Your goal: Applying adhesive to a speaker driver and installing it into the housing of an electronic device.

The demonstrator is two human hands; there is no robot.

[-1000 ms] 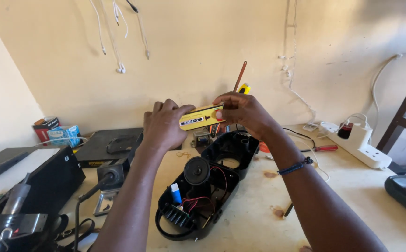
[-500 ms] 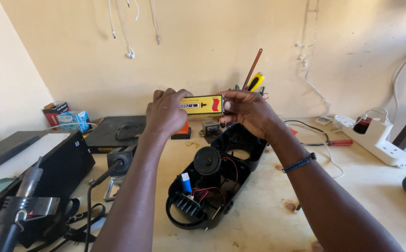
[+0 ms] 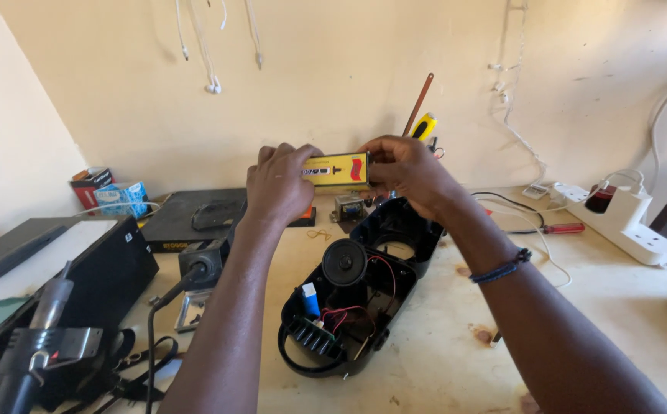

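Left fingers: curled over the left end of the yellow panel [image 3: 336,169], thumb beneath, pinching it firmly
Right fingers: closed round the panel's right end, beside its red patch, so the strip is clamped from both ends
Left hand [image 3: 280,184]: raised above the bench, back of the hand toward the camera
Right hand [image 3: 406,170]: raised level with the left, a dark cord bracelet [image 3: 502,267] on its wrist
Yellow panel: narrow rectangular strip held level in the air between the two hands, printed face toward the camera, above the far end of the open casing; gripping only the ends leaves the face unobstructed, probably for inspection
Open black casing [image 3: 360,291]: lying on the bench below the hands, interior upward, probably so that its parts stay reachable
Round speaker [image 3: 344,262]: seated inside the casing, with red wires [image 3: 353,313] running to it
Blue component [image 3: 310,299]: upright inside the casing, near the speaker
Red-handled screwdriver [image 3: 563,228]: lying flat on the bench, well to the right of the casing
White power strip [image 3: 625,222]: at the right by the wall, a plug inserted
Soldering station [image 3: 42,337]: at the lower left, well apart from the hands
Workbench [image 3: 441,360]: pale, scuffed surface bearing everything listed
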